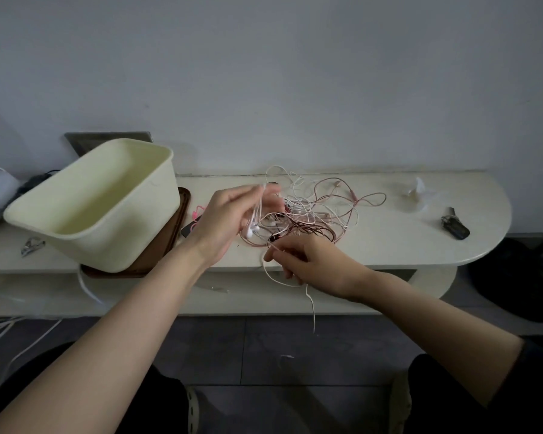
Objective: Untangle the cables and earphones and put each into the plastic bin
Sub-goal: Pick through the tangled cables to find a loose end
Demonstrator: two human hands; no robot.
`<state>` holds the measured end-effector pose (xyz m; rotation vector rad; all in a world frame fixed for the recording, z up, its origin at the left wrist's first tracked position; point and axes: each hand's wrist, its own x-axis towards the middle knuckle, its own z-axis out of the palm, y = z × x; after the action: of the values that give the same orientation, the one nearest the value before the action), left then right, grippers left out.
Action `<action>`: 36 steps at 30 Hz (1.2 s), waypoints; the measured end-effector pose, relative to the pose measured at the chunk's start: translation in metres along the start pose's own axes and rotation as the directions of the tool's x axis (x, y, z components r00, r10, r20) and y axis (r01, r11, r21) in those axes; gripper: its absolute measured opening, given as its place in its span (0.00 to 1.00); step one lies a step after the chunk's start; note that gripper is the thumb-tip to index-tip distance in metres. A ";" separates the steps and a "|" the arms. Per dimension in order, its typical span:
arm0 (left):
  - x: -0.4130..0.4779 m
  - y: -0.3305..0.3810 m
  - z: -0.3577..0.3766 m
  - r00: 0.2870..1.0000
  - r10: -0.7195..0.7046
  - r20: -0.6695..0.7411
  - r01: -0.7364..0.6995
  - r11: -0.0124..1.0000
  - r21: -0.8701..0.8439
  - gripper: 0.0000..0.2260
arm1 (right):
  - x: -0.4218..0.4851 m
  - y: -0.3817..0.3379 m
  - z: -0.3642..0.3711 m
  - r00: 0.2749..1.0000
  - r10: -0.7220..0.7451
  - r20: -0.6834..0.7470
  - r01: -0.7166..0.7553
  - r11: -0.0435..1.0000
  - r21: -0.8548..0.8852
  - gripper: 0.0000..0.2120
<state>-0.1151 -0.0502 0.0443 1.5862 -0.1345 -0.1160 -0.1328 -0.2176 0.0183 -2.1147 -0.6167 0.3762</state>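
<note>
Head view: my left hand (229,214) pinches the earphones (251,230), my right hand (314,261) grips a white cord (313,314); I should feed it slowly out of the tangle (314,211), never yanking.

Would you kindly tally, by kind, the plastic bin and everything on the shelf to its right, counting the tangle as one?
Cream plastic bin: 1
Brown tray beneath it: 1
Tangle of white and pink cables: 1
Black key fob: 1
Crumpled clear wrapper: 1
Dark flat device, partly hidden: 1
Small pink looped item: 1
Total: 7
</note>
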 end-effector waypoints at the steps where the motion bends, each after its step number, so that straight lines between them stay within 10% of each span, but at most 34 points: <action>1: 0.000 -0.002 0.000 1.000 0.017 0.010 -0.018 0.991 0.133 0.12 | 0.000 -0.001 -0.003 1.000 -0.017 -0.013 0.016 1.000 -0.022 0.09; 8: -0.008 -0.010 0.008 0.980 -0.098 0.174 -0.005 0.857 0.515 0.19 | 0.001 -0.004 -0.028 0.989 -0.081 -0.123 0.081 0.997 -0.009 0.10; 16: -0.004 -0.009 0.010 0.922 -0.171 0.346 0.203 0.977 -0.059 0.17 | 0.003 -0.008 -0.036 0.944 -0.098 -0.315 0.173 0.960 0.220 0.05; 25: -0.006 0.002 0.009 0.878 -0.058 0.476 0.346 0.764 -0.544 0.14 | 0.007 0.000 -0.024 0.958 -0.061 -0.280 0.123 0.970 0.210 0.11; 31: -0.002 0.010 0.004 0.971 -0.050 0.236 0.203 0.697 -0.688 0.16 | 0.004 0.006 0.002 0.995 0.000 -0.096 0.012 0.992 0.125 0.12; 36: 0.003 0.009 -0.005 1.000 0.018 -0.012 -0.021 0.940 -0.341 0.11 | -0.002 0.001 0.010 0.999 0.025 -0.038 -0.021 0.995 0.095 0.08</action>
<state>-0.1117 -0.0456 0.0530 1.2383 -0.1163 -0.1109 -0.1390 -0.2131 0.0116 -2.0357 -0.5419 0.3690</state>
